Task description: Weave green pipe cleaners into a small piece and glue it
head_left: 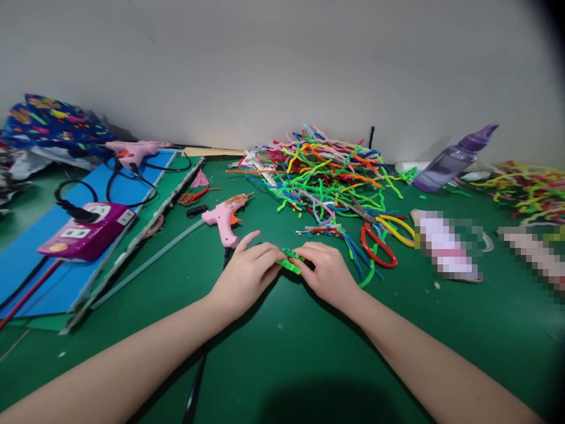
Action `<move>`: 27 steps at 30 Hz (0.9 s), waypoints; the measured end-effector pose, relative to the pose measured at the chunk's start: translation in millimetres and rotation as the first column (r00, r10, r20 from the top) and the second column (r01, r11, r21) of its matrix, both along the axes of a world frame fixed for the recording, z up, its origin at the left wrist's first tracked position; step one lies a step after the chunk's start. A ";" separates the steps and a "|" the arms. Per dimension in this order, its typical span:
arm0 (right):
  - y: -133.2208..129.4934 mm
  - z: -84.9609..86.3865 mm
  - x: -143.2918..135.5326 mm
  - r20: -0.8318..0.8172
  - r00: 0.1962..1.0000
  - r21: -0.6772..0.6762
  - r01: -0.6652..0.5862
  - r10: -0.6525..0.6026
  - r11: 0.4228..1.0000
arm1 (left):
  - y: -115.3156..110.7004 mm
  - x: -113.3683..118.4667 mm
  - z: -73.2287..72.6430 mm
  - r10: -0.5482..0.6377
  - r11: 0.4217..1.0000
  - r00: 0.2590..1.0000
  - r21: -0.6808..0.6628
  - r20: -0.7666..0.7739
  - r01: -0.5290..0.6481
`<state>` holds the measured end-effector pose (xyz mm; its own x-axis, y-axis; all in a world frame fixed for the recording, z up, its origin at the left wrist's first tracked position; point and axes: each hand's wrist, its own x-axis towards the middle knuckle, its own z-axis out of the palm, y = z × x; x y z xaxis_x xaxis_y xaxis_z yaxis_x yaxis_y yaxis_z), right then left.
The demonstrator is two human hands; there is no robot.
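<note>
Between my two hands is a short bright green pipe cleaner piece [290, 267], with a blue-green stretch along its upper side. My left hand [252, 268] pinches its left end between thumb and fingers, one finger lifted away. On the other end, my right hand [324, 268] closes with thumb and forefinger. Fingertips partly cover the piece. Just beyond my left hand lies a pink glue gun [225, 219] with a long glue stick in its back. Scissors [379, 235] with red and yellow handles rest beyond my right hand.
A heap of colourful pipe cleaners [322, 171] lies by the wall. Left are a purple power strip [88, 231], a blue board [26, 259] and a second pink glue gun [135, 153]. A purple bottle [450, 162] and two blurred-out flat objects are on the right.
</note>
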<state>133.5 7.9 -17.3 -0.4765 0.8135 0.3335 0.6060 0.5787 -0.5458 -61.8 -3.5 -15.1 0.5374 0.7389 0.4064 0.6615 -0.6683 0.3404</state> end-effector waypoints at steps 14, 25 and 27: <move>-0.7 1.2 1.5 -0.173 0.985 -0.098 -0.001 -0.016 0.995 | 0.6 0.6 5.1 0.131 0.967 0.974 -0.239 0.185 -0.085; 0.9 1.2 2.4 -0.187 0.982 -0.201 0.002 -0.041 0.980 | 1.0 0.2 7.3 0.114 0.973 0.983 -0.218 0.141 -0.082; 1.2 2.6 2.5 -0.174 0.984 -0.228 -0.004 -0.037 0.974 | 0.4 -0.1 7.4 0.119 0.971 0.981 -0.224 0.155 -0.082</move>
